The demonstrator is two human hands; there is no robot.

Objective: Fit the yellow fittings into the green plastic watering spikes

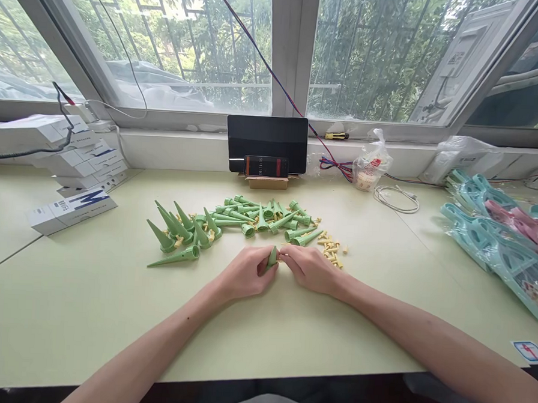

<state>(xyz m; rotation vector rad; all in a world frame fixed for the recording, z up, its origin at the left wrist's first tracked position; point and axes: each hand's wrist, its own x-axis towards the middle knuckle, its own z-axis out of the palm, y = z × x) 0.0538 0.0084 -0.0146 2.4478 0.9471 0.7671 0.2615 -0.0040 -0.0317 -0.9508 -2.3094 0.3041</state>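
Note:
My left hand (250, 271) is closed around a green plastic watering spike (272, 257), its tapered tip pointing up. Against the spike's side, the fingertips of my right hand (308, 267) pinch a small yellow piece that is mostly hidden. Just beyond my hands lies a heap of green spikes (262, 220), many on their sides. To the left, several spikes (175, 225) stand upright on their wide ends, some with yellow pieces at the base. Loose yellow plastic valves (332, 250) are scattered beyond my right wrist.
A black tablet (267, 138) and a phone (265, 166) lean at the window sill. White boxes (72, 210) are stacked at the left. Bagged teal and pink plastic items (497, 237) lie at the right, and a coiled white cable (396, 199) rests at the back.

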